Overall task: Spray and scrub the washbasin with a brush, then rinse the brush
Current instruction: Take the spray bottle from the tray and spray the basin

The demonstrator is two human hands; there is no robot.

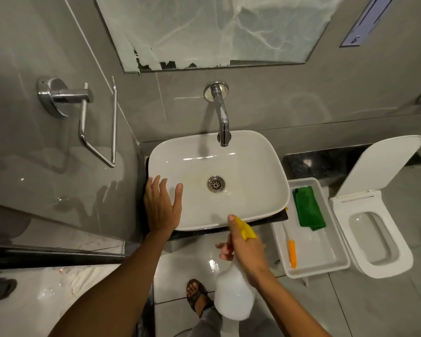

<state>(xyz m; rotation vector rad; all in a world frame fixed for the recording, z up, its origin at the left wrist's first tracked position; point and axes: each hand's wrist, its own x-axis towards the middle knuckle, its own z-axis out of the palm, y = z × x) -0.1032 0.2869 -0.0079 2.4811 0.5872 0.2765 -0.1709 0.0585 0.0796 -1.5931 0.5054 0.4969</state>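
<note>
- White washbasin [241, 166] fills the frame's centre, its brush [292, 251] waiting in the tray [326, 266] at right.
- Right hand [247, 249], fingers curled round the spray bottle [233, 293] neck, aims the yellow nozzle [246, 229] over the near rim.
- Left hand [162, 207] rests on the basin's left edge, fingers spread, holding nothing.
- Best to sweep the mist across every wall and around the drain [215, 183], keeping the left hand clear.

Bathroom: washbasin [253, 171], toilet [374, 239]
</note>
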